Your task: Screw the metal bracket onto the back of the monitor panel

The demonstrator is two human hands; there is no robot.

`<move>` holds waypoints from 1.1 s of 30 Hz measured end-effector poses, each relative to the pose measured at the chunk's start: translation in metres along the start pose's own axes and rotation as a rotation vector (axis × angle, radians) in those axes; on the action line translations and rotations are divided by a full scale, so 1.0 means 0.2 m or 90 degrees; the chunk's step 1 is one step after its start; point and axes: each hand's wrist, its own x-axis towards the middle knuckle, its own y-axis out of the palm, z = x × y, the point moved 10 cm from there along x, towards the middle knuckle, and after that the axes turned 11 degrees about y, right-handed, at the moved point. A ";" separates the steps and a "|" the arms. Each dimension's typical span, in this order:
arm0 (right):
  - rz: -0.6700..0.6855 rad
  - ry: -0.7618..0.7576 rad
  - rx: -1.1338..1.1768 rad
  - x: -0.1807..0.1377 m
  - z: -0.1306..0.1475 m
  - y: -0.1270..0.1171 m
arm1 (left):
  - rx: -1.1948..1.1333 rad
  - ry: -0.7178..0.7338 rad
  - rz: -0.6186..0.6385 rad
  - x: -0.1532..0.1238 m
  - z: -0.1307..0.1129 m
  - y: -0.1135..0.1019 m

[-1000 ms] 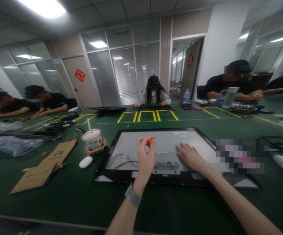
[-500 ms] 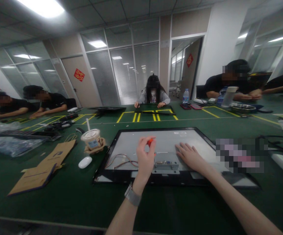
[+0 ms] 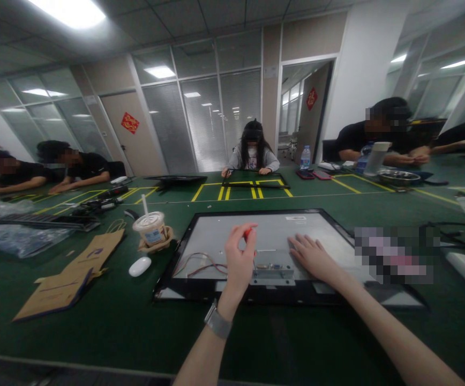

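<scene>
1. I get a dim, greyish feed; the rectangular ceiling light (image 3: 69,12) at upper left burns out to white.
2. I see smaller lamp reflections glaring off the glass partition (image 3: 202,96).
3. The table (image 3: 96,343) darkens toward my near edge, while the panel (image 3: 272,230) looks pale, brightest toward its right.
4. My wide lens stretches people at both sides sideways.
5. Fine detail is soft; I can't identify the red object (image 3: 248,232) in the left hand (image 3: 240,254).
6. Blocky pixelation (image 3: 393,254) hides a patch right of the panel.
</scene>
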 end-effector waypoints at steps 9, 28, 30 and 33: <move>0.019 0.002 -0.013 0.00 0.01 0.00 | 0.029 0.030 -0.056 0.00 -0.04 -0.05; 0.027 0.005 -0.022 -0.01 0.02 -0.03 | -0.011 -0.016 -0.063 0.00 0.00 -0.05; 0.027 0.006 -0.022 -0.01 0.02 -0.03 | -0.029 -0.032 -0.060 0.00 0.02 -0.05; 0.021 0.002 -0.019 -0.01 0.02 -0.03 | -0.032 -0.059 -0.051 -0.01 0.04 -0.04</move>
